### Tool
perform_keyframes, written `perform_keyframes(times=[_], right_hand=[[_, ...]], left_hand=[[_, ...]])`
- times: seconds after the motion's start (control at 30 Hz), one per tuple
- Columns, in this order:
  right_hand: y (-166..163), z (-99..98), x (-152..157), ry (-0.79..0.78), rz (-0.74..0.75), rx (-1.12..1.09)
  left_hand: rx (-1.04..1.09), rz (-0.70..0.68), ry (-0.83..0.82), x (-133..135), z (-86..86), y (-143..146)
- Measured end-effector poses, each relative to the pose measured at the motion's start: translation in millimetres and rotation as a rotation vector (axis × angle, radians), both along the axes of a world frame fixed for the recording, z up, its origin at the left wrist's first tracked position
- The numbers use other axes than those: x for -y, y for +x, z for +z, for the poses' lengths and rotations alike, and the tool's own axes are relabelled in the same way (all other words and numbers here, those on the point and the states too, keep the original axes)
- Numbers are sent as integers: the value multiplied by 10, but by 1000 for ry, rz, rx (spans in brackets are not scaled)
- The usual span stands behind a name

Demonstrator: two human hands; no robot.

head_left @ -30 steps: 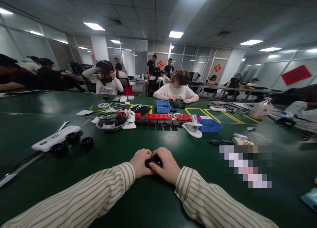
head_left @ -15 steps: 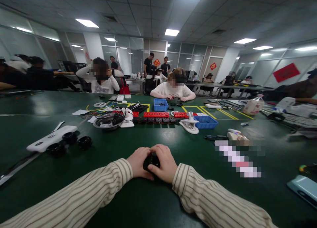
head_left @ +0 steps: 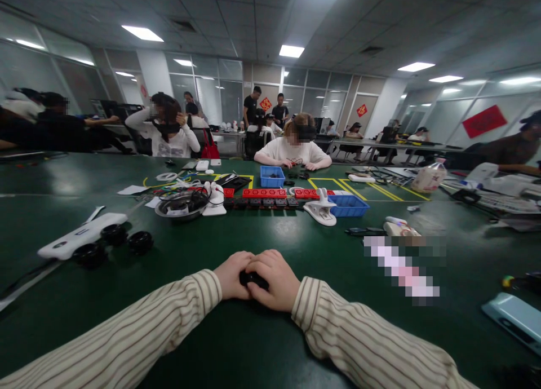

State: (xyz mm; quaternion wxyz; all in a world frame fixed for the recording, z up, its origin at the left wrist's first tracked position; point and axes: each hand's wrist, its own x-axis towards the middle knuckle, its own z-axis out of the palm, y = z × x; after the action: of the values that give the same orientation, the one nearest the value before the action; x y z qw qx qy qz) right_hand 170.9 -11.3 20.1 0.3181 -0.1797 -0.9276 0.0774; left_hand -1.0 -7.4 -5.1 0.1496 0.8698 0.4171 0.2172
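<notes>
My left hand and my right hand rest together on the green table, fingers curled around a small round black part. Only a sliver of the part shows between the two hands. Both sleeves are striped beige. To the left lie a white flat device and three black round parts like the one I hold.
Mid-table stand a metal bowl of cables, a row of red and black blocks, two blue bins and a white clip. A pale blue case lies at the right. Other people sit across the table.
My hands have closed tighter over the black part, so less of it shows. The view has drifted slightly; a pale blue case has come into sight at the right.
</notes>
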Motion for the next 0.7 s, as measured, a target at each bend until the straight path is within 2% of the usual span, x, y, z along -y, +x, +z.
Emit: perform_keyframes(times=[0.13, 0.23, 0.4, 0.53, 0.7], right_hand=[[-12, 11, 51, 13, 131, -48], [-6, 21, 73, -6, 119, -41], [5, -13, 23, -18, -97, -63], [-12, -64, -24, -56, -267, -45], [-28, -41, 4, -84, -324, 2]], left_hand=[[-12, -100, -45, -41, -20, -32], [13, -52, -65, -50, -41, -42], [40, 42, -54, 20, 7, -6], [-35, 188, 19, 144, 112, 81], [-149, 232, 87, 200, 134, 122]])
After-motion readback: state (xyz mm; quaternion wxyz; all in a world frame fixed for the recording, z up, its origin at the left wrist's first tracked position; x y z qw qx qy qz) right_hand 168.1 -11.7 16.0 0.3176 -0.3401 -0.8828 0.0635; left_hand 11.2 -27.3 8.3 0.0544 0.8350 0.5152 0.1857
